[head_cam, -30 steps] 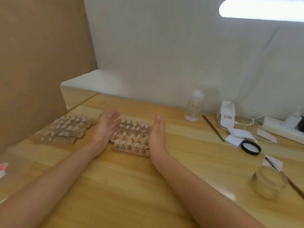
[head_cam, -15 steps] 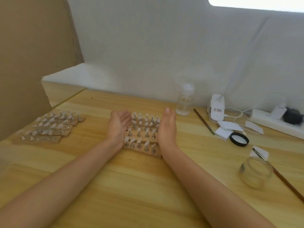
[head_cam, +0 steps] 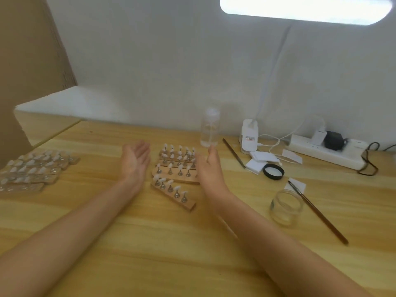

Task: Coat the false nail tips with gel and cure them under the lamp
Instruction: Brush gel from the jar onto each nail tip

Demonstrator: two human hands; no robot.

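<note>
Several wooden holder strips [head_cam: 174,177] carrying white false nail tips on metal stands lie mid-table; the nearest strip [head_cam: 174,195] sits skewed, its right end swung toward me. My left hand [head_cam: 135,162] is flat, palm facing right, a little left of the strips and apart from them. My right hand [head_cam: 209,169] is flat on edge, its palm against the strips' right ends. A glass jar [head_cam: 286,207] stands at the right with a brush [head_cam: 317,212] beside it.
A second group of nail-tip strips [head_cam: 32,170] lies at the far left. Behind are a clear bottle [head_cam: 209,128], another brush [head_cam: 234,152], a white device [head_cam: 249,135], white pads [head_cam: 257,161], a black lid [head_cam: 273,171] and a power strip [head_cam: 325,151]. A bright lamp bar [head_cam: 304,9] hangs overhead.
Both hands slid the strips rightward across the table, away from the left group. My left hand has now come off them, and the nearest strip has skewed.
</note>
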